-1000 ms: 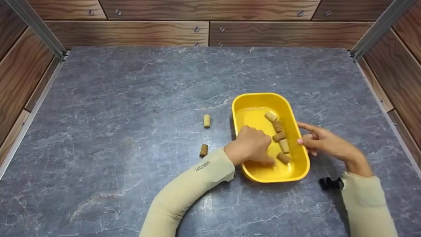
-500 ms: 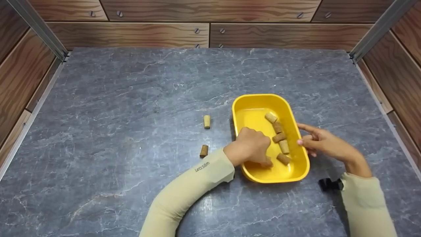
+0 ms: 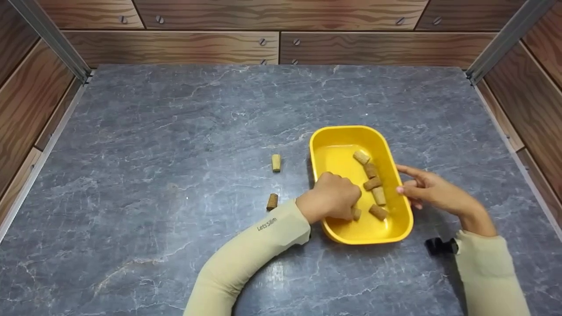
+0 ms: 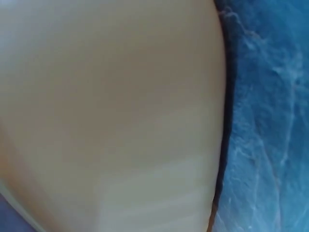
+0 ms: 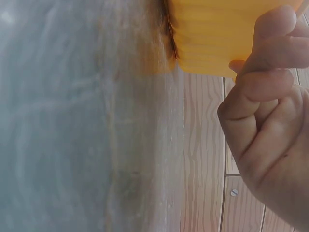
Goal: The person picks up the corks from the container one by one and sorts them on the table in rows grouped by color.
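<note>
A yellow tray (image 3: 342,164) stands right of the table's middle. Inside it, my left hand (image 3: 331,197) has its fingers curled, and the end of a light cork (image 3: 357,214) shows at their tips; the rest of that cork is hidden. Several light and brown corks lie loosely in a line along the tray's right side, the lowest a brown cork (image 3: 378,212). My right hand (image 3: 432,188) holds the tray's right side, thumb tip at the rim. In the right wrist view, its curled fingers (image 5: 270,89) meet the tray's outer wall (image 5: 212,38).
Left of the tray, a light cork (image 3: 275,163) and a brown cork (image 3: 272,202) stand on the grey marbled table (image 3: 175,131). Wood-patterned panels (image 3: 210,46) enclose the table. A sleeve (image 4: 120,116) fills most of the left wrist view.
My left hand has drawn slightly left inside the tray, its thumb has tucked in, and the cork's end has come into sight. The right hand and the tray stay put.
</note>
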### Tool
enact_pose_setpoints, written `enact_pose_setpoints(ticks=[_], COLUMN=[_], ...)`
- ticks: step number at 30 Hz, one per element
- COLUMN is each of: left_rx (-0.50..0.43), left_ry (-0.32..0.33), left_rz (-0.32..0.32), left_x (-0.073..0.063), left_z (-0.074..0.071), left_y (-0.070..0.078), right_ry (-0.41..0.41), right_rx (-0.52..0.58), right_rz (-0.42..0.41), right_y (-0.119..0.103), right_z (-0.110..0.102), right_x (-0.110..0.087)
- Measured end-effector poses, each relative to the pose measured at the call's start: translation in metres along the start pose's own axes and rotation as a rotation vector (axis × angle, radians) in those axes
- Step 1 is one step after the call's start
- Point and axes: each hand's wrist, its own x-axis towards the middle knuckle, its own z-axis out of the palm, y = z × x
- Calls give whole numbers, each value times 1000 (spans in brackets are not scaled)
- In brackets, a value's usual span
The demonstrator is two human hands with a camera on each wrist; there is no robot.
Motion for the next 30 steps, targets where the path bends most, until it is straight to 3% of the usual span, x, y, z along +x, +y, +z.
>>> enact_pose_setpoints(ticks=[9, 14, 22, 30], left_rx=[19, -1, -60, -78], left_ry=[50, 36, -29, -13], left_rz=[-75, -77, -24, 58], left_x=[3, 2, -4, -3], left_z=[1, -1, -7, -3], left_y=[-6, -8, -16, -13], right_ry=[22, 23, 28, 17], right_rx=[-18, -26, -26, -15], right_rz=[39, 37, 36, 45], right_y=[0, 0, -2, 0], right_z=[-1, -2, -1, 0], right_x=[-1, 0, 1, 1])
